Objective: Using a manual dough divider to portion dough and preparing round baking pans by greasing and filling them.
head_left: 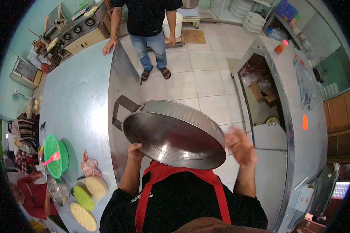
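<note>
In the head view we see a wide, round metal pan (173, 136) held up in the air in front of our red apron (157, 174), over the aisle between the steel counter (77, 97) on our left and the pale counter (309, 159) on our right. It rests on neither; it tilts, with its open mouth turned toward us. Its squared loop handle (125, 110) sticks out at the left, seen just past the long aisle-side edge of the steel counter.

Our left hand (135, 151) is clamped on the lower left rim, thumb on the inside. Our right hand (241, 145) is blurred beside the right end of the rim, fingers apart; we cannot tell whether they touch the metal.

We judge the pan stiff, hard to damage and fairly heavy for its breadth, its bare metal likely slick if wet or oily. One hand on the rim probably lets it swing, so we would take the loop handle at the left and the rim straight across from it, thumbs inside.

Toward the near end of the steel counter, by its outer edge, stand a green basin (63, 153) and a metal bowl (57, 190); a checked cloth (90, 166) lies closer to the aisle edge. At the far aisle-side corner, another person's hand (109, 46) rests on the top.
</note>
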The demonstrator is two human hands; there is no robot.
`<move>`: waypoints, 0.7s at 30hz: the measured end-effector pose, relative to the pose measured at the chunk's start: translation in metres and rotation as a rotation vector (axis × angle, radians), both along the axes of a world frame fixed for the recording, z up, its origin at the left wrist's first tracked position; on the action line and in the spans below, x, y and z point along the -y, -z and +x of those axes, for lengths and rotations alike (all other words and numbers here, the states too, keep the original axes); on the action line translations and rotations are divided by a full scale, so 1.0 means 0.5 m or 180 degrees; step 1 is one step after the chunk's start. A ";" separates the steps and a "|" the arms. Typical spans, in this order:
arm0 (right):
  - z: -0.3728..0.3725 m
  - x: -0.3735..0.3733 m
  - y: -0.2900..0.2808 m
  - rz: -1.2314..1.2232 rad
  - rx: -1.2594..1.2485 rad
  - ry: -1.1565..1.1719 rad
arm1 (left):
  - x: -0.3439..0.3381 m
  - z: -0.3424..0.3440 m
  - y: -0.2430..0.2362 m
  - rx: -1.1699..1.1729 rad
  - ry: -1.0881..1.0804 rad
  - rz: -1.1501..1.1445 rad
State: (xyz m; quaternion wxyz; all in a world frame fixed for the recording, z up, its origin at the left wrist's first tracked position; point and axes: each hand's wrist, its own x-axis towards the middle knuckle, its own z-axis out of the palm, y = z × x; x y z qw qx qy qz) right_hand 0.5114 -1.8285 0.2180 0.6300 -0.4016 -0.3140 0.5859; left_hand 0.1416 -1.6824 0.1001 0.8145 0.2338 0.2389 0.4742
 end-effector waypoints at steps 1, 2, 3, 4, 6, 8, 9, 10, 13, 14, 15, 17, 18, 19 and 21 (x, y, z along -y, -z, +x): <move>0.007 -0.037 -0.045 0.0649 -0.0254 0.0445 | -0.031 0.001 0.014 0.0048 0.0011 0.0003; 0.032 -0.057 -0.025 0.0515 0.0152 0.1355 | -0.061 0.001 0.028 -0.0042 0.0054 -0.0091; 0.016 -0.055 0.002 0.0518 0.0197 0.1370 | -0.086 0.006 0.043 -0.0136 0.0109 -0.0192; -0.017 -0.024 0.030 0.0156 0.0513 0.1130 | -0.095 0.013 0.060 -0.0094 0.0117 -0.0222; -0.031 -0.031 0.056 -0.0224 0.0846 0.0894 | -0.116 0.016 0.092 0.0278 0.0204 -0.0190; 0.003 -0.071 0.064 -0.0518 0.0749 0.0680 | -0.144 0.046 0.120 0.0601 0.0083 -0.0250; 0.026 -0.098 0.073 -0.0657 0.0695 0.0577 | -0.168 0.061 0.126 0.0891 -0.0030 -0.0297; 0.060 -0.126 0.090 -0.0755 -0.0130 0.1602 | -0.186 0.060 0.130 0.1254 0.0081 -0.0177; 0.020 -0.212 0.082 0.0090 0.0072 0.2172 | -0.227 0.073 0.156 0.1296 -0.0202 -0.0410; 0.003 -0.199 0.087 -0.0185 -0.0004 0.0720 | -0.235 0.079 0.210 0.1039 -0.0448 -0.0478; -0.007 -0.184 0.093 -0.0453 -0.0061 -0.0709 | -0.251 0.097 0.182 0.1051 -0.0448 -0.0499; 0.018 -0.236 0.090 -0.0326 -0.0003 -0.0972 | -0.290 0.137 0.080 0.1036 -0.0480 -0.0317; 0.035 -0.276 0.089 -0.0170 0.0052 -0.1216 | -0.316 0.145 0.089 0.1110 -0.0544 -0.0407; 0.053 -0.318 0.086 -0.0011 0.0101 -0.1462 | -0.344 0.151 0.102 0.1090 -0.0598 -0.0381; 0.087 -0.409 0.067 0.0295 0.0189 -0.1941 | -0.399 0.164 0.123 0.0868 -0.0596 0.0038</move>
